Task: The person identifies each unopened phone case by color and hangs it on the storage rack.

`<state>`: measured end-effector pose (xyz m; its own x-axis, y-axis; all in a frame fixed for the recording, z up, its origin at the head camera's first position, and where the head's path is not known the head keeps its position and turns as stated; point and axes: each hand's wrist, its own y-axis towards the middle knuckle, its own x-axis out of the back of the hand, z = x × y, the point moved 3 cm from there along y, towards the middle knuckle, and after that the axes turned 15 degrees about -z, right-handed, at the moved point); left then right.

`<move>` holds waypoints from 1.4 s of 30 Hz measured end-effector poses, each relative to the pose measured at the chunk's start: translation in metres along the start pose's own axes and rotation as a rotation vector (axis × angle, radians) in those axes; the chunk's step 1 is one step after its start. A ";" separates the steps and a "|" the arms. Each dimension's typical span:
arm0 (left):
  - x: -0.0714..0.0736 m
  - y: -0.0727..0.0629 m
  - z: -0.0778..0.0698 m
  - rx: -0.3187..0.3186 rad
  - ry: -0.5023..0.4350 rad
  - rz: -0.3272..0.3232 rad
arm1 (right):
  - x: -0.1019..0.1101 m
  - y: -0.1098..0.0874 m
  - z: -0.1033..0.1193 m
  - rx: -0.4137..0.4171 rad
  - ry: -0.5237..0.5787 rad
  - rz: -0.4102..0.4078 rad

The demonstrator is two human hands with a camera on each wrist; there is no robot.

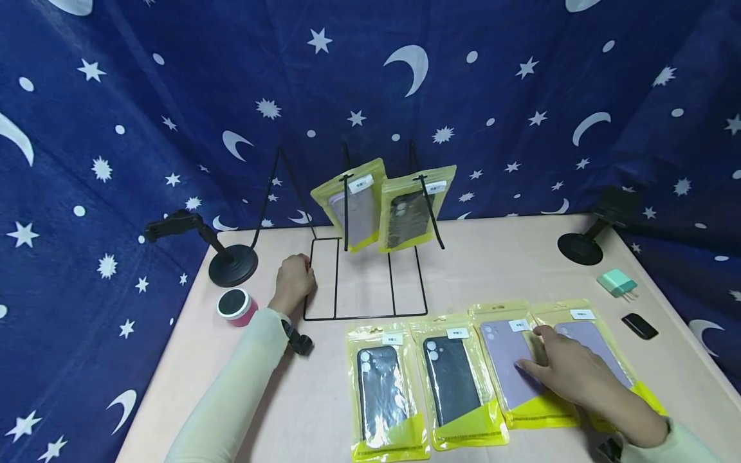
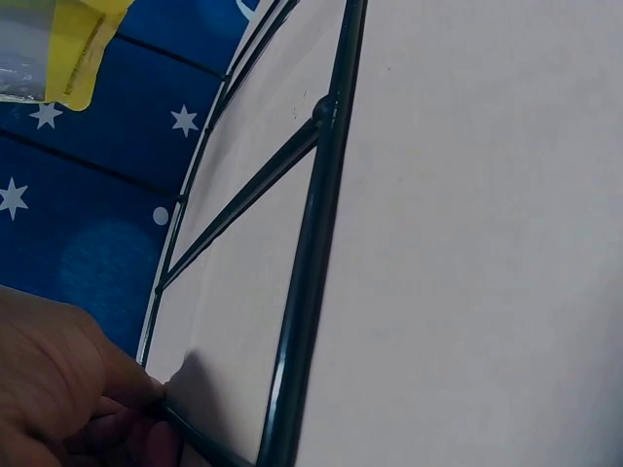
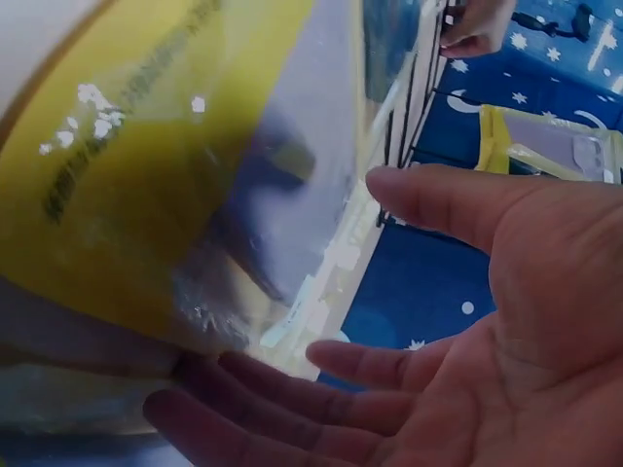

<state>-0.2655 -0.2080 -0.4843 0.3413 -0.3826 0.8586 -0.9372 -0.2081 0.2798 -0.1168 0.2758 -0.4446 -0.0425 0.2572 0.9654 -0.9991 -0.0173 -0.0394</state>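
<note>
My left hand point(image 1: 294, 281) pinches the left side bar of a black wire display rack point(image 1: 365, 317); the left wrist view shows its thumb and fingers at the thin bar point(image 2: 195, 436). Over a bagged lilac phone case point(image 1: 505, 360) reaches my right hand point(image 1: 570, 370). In the right wrist view its thumb and fingers point(image 3: 428, 209) are spread apart beside the clear and yellow bag point(image 3: 282, 175), and I cannot tell whether they touch it. Another bagged lilac case point(image 1: 602, 344) lies partly under this hand. Two bagged black cases point(image 1: 384, 386) point(image 1: 454, 379) lie to the left.
Two bagged phone cases point(image 1: 361, 215) point(image 1: 408, 222) hang from the rack's hooks. A pink jar point(image 1: 237, 307) and a black stand point(image 1: 233, 265) are at the left. On the right are another black stand point(image 1: 581, 248), a green charger plug point(image 1: 617, 283) and a small black object point(image 1: 639, 326).
</note>
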 end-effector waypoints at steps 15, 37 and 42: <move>-0.001 0.000 0.001 -0.001 -0.008 -0.008 | -0.017 -0.010 0.013 0.009 -0.063 -0.048; 0.001 0.001 -0.002 0.007 -0.005 -0.009 | -0.025 -0.003 0.013 -0.049 -0.004 -0.036; 0.001 0.001 -0.002 -0.003 -0.009 -0.018 | -0.026 0.000 0.006 -0.093 0.080 0.010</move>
<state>-0.2661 -0.2074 -0.4823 0.3583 -0.3871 0.8496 -0.9313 -0.2124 0.2960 -0.1155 0.2629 -0.4684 -0.0490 0.3336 0.9414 -0.9947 0.0689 -0.0761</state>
